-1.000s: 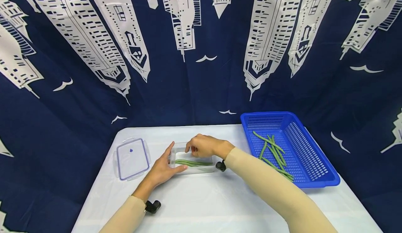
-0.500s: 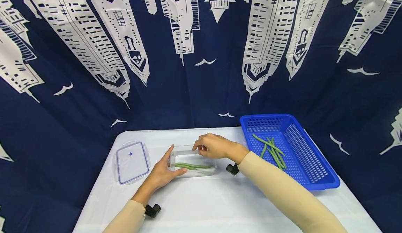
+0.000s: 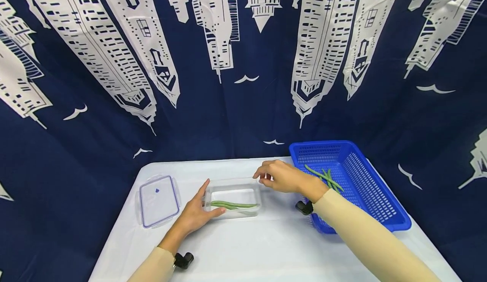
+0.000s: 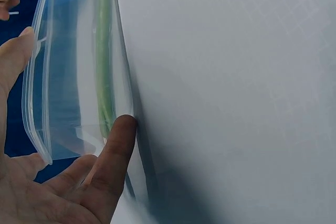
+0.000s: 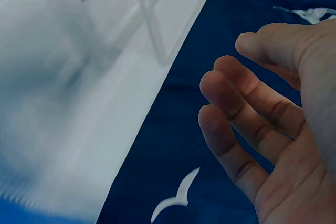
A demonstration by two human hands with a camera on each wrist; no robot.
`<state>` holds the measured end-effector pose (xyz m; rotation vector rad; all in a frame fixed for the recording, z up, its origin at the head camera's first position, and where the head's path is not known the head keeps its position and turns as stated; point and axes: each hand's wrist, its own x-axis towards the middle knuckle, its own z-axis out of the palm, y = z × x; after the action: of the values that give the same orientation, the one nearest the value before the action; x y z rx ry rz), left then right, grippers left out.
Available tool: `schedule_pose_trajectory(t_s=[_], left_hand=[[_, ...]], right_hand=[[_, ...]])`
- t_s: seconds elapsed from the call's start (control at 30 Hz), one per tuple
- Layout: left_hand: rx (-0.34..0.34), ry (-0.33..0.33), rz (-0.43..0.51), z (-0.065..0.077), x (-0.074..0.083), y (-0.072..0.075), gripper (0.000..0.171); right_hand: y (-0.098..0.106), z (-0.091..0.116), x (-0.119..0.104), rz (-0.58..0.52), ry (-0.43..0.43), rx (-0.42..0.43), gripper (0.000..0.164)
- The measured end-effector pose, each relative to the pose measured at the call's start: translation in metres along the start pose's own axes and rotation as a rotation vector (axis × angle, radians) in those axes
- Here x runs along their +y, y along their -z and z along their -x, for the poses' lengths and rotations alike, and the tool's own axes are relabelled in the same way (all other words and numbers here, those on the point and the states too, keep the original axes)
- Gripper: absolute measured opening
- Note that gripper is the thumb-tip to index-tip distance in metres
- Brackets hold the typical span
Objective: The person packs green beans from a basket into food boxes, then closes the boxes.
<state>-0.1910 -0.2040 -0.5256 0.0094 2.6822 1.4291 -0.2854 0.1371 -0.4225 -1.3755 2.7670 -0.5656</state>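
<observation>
A clear plastic food container (image 3: 239,215) stands at the middle of the table with a few green beans (image 3: 237,205) lying along its near side. My left hand (image 3: 194,215) holds its left end, thumb at the near wall and fingers spread to the far rim. The left wrist view also shows a bean (image 4: 104,51) through the container's side (image 4: 37,93). Just off the container's far right corner is my right hand (image 3: 283,176), in the air. Its fingers (image 5: 231,124) are relaxed and hold nothing in the right wrist view.
A blue perforated basket (image 3: 380,208) with several green beans (image 3: 330,179) stands at the right, partly behind the right forearm. A clear lid with a blue seal (image 3: 160,201) lies at the left. A dark blue printed cloth (image 3: 228,117) hangs behind the table.
My right hand has moved out of the container, rightward toward the basket, and its fingers have loosened. The left hand stays at the container's left end. The beans inside have barely shifted.
</observation>
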Motion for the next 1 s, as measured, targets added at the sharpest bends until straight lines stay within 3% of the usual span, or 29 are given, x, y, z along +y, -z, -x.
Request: schedule_pose_trajectory(t_s=[0.6, 1.0], left_hand=[[0.009, -0.012, -0.024, -0.001, 0.000, -0.001, 0.128], [0.010, -0.002, -0.046, 0.001, 0.001, -0.001, 0.126]], right_hand=[[0.030, 0.062, 0.049, 0.001, -0.141, 0.109, 0.021], [0.031, 0.100, 0.091, -0.015, -0.267, 0.150, 0.025]])
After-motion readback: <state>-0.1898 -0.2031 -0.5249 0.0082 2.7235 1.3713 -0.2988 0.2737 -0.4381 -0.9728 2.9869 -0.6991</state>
